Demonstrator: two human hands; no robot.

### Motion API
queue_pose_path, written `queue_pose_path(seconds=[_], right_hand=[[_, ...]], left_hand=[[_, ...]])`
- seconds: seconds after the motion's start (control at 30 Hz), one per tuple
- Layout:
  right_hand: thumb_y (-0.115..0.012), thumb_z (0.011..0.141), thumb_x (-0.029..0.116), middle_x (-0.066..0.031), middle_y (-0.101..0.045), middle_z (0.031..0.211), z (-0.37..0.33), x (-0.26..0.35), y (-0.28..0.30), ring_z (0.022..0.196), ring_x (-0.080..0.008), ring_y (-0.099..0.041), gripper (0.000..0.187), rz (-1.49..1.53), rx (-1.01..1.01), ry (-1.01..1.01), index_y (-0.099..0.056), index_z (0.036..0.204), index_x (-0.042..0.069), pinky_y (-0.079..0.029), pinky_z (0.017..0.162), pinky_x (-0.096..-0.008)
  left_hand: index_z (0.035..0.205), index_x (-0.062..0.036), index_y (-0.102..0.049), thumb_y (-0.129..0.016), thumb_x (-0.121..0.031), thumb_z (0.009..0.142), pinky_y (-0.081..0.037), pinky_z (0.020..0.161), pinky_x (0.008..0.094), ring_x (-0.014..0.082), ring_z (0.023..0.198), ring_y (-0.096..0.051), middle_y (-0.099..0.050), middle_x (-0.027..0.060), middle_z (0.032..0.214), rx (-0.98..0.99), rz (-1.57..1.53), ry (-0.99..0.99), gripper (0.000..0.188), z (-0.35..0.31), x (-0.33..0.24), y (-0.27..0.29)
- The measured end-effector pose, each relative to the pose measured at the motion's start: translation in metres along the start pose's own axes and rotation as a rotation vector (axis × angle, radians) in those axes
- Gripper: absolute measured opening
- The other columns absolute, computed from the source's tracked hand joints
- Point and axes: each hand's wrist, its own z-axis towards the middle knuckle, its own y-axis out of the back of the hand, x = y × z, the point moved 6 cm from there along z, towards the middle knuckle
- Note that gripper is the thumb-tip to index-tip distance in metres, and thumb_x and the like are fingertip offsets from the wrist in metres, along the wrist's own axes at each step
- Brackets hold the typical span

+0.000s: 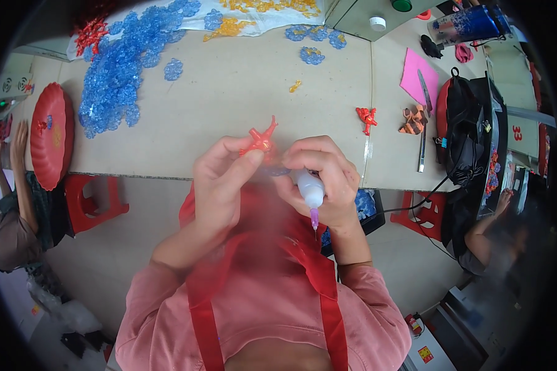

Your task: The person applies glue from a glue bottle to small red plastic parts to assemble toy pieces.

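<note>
Close in front of my chest, my left hand (224,170) pinches a small red translucent plastic figure (263,141) between thumb and fingers. My right hand (325,176) is wrapped round a small white squeeze bottle (310,188) with a purple needle tip (314,217), which points down toward me. A bluish clear piece (277,170) shows at the right fingertips, below the red figure; blur hides how it is held. On the table to the right lies another red figure (366,120). A tiny yellow piece (295,86) sits farther back.
A heap of blue clear flower-like pieces (114,80) covers the far left, with yellow pieces (229,28) behind. A red scalloped tray (52,136) stands at the left edge. Right are tweezers (422,148), a pink sheet (418,71) and a black bag (467,123). Other people sit on both sides.
</note>
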Motion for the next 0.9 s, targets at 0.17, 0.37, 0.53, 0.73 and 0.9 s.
queue_pose_path(seconds=[0.17,0.37,0.53,0.73,0.9], right_hand=[[-0.071,0.058,-0.005,-0.0093,-0.059,0.081,0.002,0.0,-0.001,0.066,-0.019,-0.061,0.034,0.047,-0.007,0.001,-0.054,0.086,0.004,-0.049,0.052,-0.026],[-0.072,0.061,-0.004,-0.0094,-0.061,0.081,0.002,0.005,0.002,0.063,-0.0168,-0.061,0.032,0.093,0.001,-0.051,-0.055,0.087,0.004,-0.049,0.051,-0.0251],[-0.072,0.063,-0.003,-0.0088,-0.062,0.082,0.005,0.006,0.005,0.06,-0.0156,-0.061,0.029,0.113,-0.015,-0.082,-0.056,0.086,0.003,-0.048,0.05,-0.0244],[-0.071,0.064,-0.003,-0.0086,-0.062,0.082,0.007,0.007,0.005,0.061,-0.0158,-0.061,0.027,0.111,-0.023,-0.089,-0.056,0.085,0.003,-0.049,0.05,-0.0247],[-0.072,0.064,-0.002,-0.0085,-0.061,0.081,0.01,0.013,0.007,0.062,-0.0173,-0.061,0.027,0.097,-0.041,-0.066,-0.056,0.085,0.004,-0.049,0.051,-0.0253]], left_hand=[[0.095,-0.0005,-0.058,-0.056,-0.005,0.084,-0.039,0.081,0.0271,0.0102,0.088,-0.054,-0.062,0.0064,0.093,0.031,-0.042,0.036,0.012,0.001,0.0,-0.001],[0.096,-0.0006,-0.057,-0.053,-0.006,0.085,-0.039,0.082,0.0289,0.0125,0.089,-0.054,-0.061,0.0074,0.093,0.112,-0.099,0.064,0.012,0.004,-0.001,-0.003],[0.095,-0.0007,-0.056,-0.053,-0.007,0.085,-0.038,0.082,0.0301,0.0139,0.089,-0.054,-0.061,0.0079,0.094,0.121,-0.144,0.083,0.012,0.006,-0.002,-0.007],[0.095,-0.0017,-0.056,-0.052,-0.01,0.086,-0.037,0.084,0.0306,0.0139,0.09,-0.053,-0.06,0.0075,0.093,0.14,-0.152,0.085,0.013,0.008,-0.002,-0.008],[0.096,-0.0021,-0.055,-0.052,-0.012,0.087,-0.037,0.083,0.0316,0.015,0.091,-0.052,-0.059,0.0081,0.095,0.2,-0.222,0.122,0.014,0.008,0.002,-0.008]])
